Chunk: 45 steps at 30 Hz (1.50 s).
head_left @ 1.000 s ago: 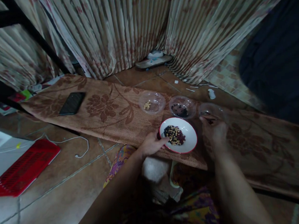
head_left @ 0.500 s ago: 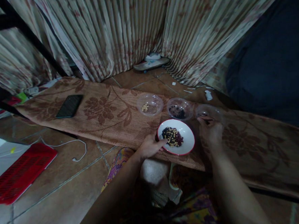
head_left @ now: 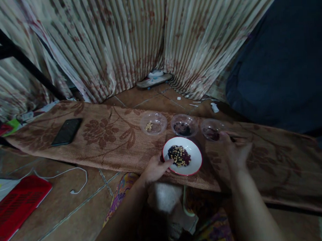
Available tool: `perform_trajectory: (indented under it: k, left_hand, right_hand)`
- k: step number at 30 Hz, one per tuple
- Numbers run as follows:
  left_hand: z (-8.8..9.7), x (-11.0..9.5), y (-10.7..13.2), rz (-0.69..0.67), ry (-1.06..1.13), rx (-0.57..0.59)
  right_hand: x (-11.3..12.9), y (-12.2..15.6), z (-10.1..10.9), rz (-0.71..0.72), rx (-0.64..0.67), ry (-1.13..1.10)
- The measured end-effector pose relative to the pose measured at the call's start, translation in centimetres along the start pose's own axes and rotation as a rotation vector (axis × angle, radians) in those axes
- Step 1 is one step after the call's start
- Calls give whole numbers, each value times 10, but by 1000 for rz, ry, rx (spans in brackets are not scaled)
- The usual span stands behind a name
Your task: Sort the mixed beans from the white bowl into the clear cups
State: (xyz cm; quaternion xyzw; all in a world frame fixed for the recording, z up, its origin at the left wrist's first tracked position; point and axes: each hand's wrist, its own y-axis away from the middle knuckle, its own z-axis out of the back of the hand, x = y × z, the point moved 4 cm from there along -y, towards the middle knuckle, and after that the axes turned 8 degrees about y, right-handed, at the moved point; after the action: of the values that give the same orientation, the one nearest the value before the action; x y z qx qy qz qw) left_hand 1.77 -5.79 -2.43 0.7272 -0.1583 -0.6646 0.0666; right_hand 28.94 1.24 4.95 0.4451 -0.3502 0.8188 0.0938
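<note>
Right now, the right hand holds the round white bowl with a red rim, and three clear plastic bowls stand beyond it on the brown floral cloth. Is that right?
No, wrong hand: the left hand holds the round white bowl with a red rim, as the head view shows. Three clear plastic bowls do stand beyond it on the brown floral cloth.

Against our left fingers (head_left: 167, 164), we are seeing a white bowl (head_left: 195, 155) with a red rim and black, pale yellow and dark red beans (head_left: 179, 156). Under our fingers, the surface (head_left: 135, 153) is showing dark brown flowers on lighter brown; beyond them, cream curtains (head_left: 134, 38) are carrying stripes and rust-coloured blotches.
</note>
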Motion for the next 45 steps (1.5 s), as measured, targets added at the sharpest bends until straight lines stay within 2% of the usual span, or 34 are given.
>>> perform_trajectory:
  k: [3,7,11,13,16,18,21,27,45]
  left_hand:
    - [1,2,-1,4,3,5]
    - [2,3,-2,-10,-10,-9]
    - [1,2,-2,-7,4,-6]
    - [1,1,-1,-12,11,2]
    - [0,0,-1,-18,14,7]
    - [0,0,-2,-16,20,7]
    - [0,0,-1,-12,25,13]
    - [1,3,-1,-7,32,20]
    - [1,1,-2,-14,5,14]
  right_hand:
    - [-10,-9,13,-29,-121,3]
    - [-24,-18,15,-39,-50,53]
    - [-11,-11,13,-57,-41,-68]
    - [1,-2,6,-56,122,-126]
    - [14,15,-12,-28,501,-187]
    - [16,27,-23,-22,707,-220]
    - [11,35,-34,-23,841,-187]
    - [6,35,-39,42,881,-98]
    - [5,39,-42,16,897,-73]
